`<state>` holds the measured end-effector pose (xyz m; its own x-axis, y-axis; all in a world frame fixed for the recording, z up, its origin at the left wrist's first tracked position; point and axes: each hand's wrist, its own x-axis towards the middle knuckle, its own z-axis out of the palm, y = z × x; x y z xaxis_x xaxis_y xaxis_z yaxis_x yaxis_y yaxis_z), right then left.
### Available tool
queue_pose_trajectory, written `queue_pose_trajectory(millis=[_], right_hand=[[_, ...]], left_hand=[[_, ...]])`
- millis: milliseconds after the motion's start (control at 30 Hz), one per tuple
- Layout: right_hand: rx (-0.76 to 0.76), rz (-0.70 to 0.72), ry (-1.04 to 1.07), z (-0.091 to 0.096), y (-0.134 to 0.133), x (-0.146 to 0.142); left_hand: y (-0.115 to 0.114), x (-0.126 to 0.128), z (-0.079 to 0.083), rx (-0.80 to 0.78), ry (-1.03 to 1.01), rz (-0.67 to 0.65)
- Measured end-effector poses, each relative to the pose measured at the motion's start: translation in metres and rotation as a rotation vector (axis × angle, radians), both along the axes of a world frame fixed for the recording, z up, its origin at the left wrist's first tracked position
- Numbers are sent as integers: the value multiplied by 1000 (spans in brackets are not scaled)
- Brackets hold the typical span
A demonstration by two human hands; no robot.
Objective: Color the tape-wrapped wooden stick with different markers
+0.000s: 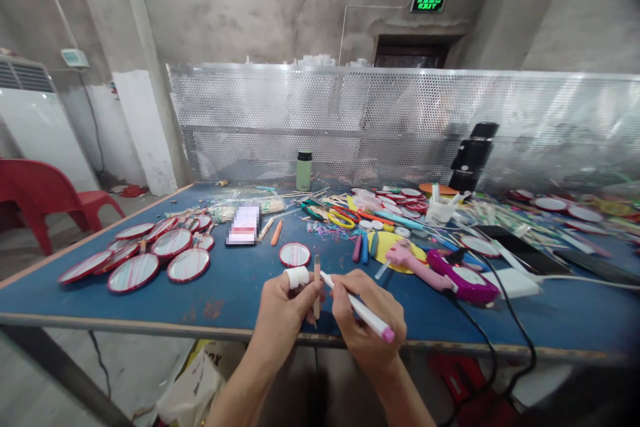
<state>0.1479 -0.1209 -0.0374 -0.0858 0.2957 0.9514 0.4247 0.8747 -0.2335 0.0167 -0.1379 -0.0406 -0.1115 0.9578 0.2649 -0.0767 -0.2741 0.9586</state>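
My left hand is closed around a thin wooden stick held upright, and a white cap sits at its fingertips. My right hand grips a white marker with a pink end, its tip pointing at the stick. Both hands hover over the near edge of the blue table. A single red-rimmed round disc lies just beyond them.
Several red-rimmed discs lie at the left. A pink glue gun and a purple one with black cords lie to the right. Markers, scissors, sticks, a white cup and a green bottle stand further back. A red chair stands left.
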Motion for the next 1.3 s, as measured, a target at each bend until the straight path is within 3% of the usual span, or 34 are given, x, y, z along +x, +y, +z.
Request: queue_pose_trajectory(millis=[1300], right_hand=[[19,0,7,-2,1,0]], left_hand=[[1,-1,-1,19,7,-10]])
